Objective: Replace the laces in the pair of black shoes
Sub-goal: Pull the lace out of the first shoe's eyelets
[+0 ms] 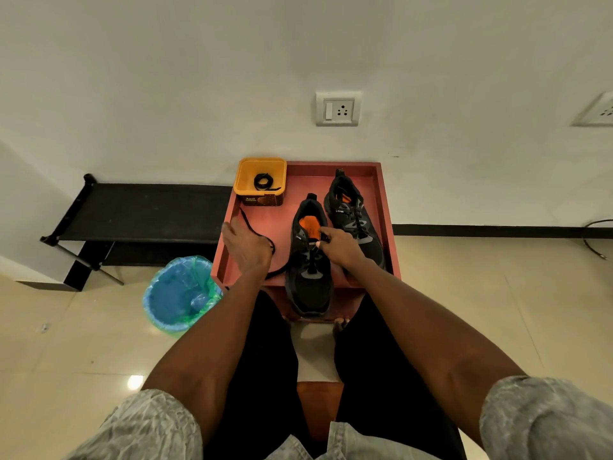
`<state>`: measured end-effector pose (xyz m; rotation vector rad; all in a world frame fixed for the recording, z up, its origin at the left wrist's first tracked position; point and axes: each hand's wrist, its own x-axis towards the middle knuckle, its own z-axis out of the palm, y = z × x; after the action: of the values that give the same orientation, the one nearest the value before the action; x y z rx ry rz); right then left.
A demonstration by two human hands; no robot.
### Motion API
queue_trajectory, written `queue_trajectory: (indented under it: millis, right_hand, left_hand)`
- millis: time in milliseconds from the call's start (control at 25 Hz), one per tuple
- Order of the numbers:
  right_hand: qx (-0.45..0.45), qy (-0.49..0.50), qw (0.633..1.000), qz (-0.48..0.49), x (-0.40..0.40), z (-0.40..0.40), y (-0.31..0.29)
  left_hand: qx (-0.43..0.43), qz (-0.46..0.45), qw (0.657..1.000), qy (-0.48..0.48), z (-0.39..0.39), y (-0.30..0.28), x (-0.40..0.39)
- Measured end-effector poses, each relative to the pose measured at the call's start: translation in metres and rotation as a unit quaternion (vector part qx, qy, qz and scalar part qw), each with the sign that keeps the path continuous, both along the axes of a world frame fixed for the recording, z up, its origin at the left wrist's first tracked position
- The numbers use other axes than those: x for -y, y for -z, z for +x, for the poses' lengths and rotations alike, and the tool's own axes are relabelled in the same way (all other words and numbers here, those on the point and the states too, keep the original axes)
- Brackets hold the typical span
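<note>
Black lace is pinched in my left hand; my right hand grips the middle shoe. A hard tug could tip it off the table.

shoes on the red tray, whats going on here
A person sits at a red tray with two black shoes. The right hand grips the near shoe at its tongue, while the left hand holds a loose black lace trailing across the tray. The far shoe looks laced. Another coiled lace lies in the yellow tub.
</note>
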<state>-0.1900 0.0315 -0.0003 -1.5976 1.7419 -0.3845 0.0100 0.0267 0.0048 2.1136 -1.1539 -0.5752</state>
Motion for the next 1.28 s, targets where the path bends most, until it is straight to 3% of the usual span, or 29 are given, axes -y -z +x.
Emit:
queue_trajectory:
  millis: [160,280,400,600,840,1120,1280]
  right_hand:
    - [-0.001,0.021,1.0,0.007,-0.002,0.009,-0.003]
    - [-0.028,0.024,0.999,-0.003,-0.005,0.014,0.0]
    - [-0.028,0.031,0.999,-0.019,-0.005,0.012,0.001]
    - [0.02,0.049,0.998,-0.029,0.0,0.003,0.001]
    - [-0.088,-0.035,0.995,-0.03,-0.001,0.021,-0.007]
    - [-0.171,-0.081,0.982,-0.014,-0.009,0.044,-0.007]
    - [-0.094,-0.049,0.992,-0.07,-0.019,0.041,-0.005]
  left_hand:
    - [0.042,0.095,0.976,0.19,-0.034,-0.011,0.01]
    - [0.107,0.109,0.957,0.246,-0.059,-0.013,0.015]
    - [0.122,0.121,0.947,0.272,-0.058,-0.011,0.019]
    - [0.013,0.131,0.954,0.269,-0.029,0.0,0.021]
    - [-0.063,0.136,0.951,0.272,-0.026,0.005,0.014]
    - [-0.029,0.147,0.948,0.279,-0.033,0.0,0.017]
    - [0.01,0.155,0.943,0.295,-0.033,-0.002,0.017]
